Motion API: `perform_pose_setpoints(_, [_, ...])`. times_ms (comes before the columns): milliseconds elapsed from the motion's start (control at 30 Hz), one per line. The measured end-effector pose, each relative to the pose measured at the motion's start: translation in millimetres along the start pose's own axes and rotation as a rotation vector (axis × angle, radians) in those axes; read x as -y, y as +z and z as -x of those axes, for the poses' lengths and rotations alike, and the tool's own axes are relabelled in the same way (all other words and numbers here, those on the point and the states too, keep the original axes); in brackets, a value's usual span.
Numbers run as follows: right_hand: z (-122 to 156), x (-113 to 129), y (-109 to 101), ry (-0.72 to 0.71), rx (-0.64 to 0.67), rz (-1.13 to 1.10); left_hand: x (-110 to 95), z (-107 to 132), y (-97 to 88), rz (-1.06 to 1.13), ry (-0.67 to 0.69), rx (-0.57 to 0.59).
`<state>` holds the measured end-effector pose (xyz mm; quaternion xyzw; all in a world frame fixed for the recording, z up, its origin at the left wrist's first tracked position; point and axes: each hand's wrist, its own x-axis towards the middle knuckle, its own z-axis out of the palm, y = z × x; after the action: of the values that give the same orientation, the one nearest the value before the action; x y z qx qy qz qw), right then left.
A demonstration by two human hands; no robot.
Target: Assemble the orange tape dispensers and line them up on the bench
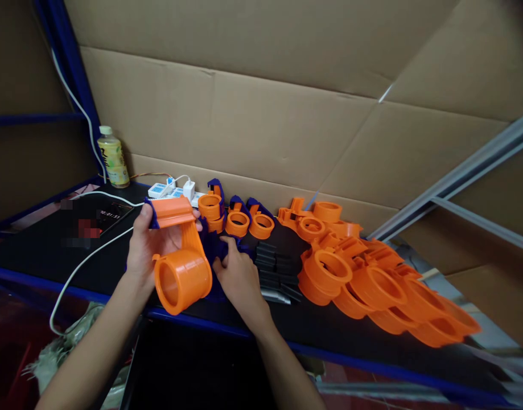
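Observation:
My left hand (142, 245) is closed around an orange tape dispenser (185, 279), raised over the front of the black table. Its round hub hangs downward, and a dark blue piece (152, 212) sits along its upper end. My right hand (239, 276) reaches into a small heap of dark blue plastic parts (212, 246) just right of the dispenser. Its thumb and index finger are apart, with dark blue parts at the fingertips; the other fingers are mostly hidden. Beside this hand lie several black strip-like pieces (270, 265).
A large pile of orange dispensers (376, 285) covers the right side. Several dispensers with blue pieces (238, 221) stand at the back, near a white power strip (161, 191). A drink bottle (114, 159), a phone showing a timer (111, 214) and a white cable (79, 267) are at left.

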<state>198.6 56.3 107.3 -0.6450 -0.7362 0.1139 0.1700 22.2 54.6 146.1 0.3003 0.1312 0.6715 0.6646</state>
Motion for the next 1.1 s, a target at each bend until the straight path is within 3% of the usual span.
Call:
perform_pose_setpoints(167, [1.4,-10.3,-15.0,-0.012,-0.133,-0.108,2.3,0.0,-0.8,-0.041,-0.050,-0.061])
perform_pose_setpoints(267, [5.4,-15.9,-30.1,-0.072,-0.317,-0.173,6.1,-3.3,-3.9,-0.063,-0.132,-0.078])
perform_pose_setpoints(433, [25.2,-12.6,-53.1,-0.335,-0.683,-0.219,21.7,-5.8,-1.0,-0.175,-0.112,-0.085])
perform_pose_setpoints(533, [37.5,-7.4,-58.5,-0.474,-0.812,-0.162,32.3,-3.1,3.4,-0.224,-0.102,-0.074])
perform_pose_setpoints(667, [43.1,-4.8,-57.5,-0.557,-0.832,-0.127,40.6,1.0,7.0,-0.245,-0.076,-0.127])
perform_pose_setpoints(1100, [43.1,-11.8,-49.9,-0.605,-0.794,-0.092,42.9,7.7,10.8,-0.270,-0.051,-0.178])
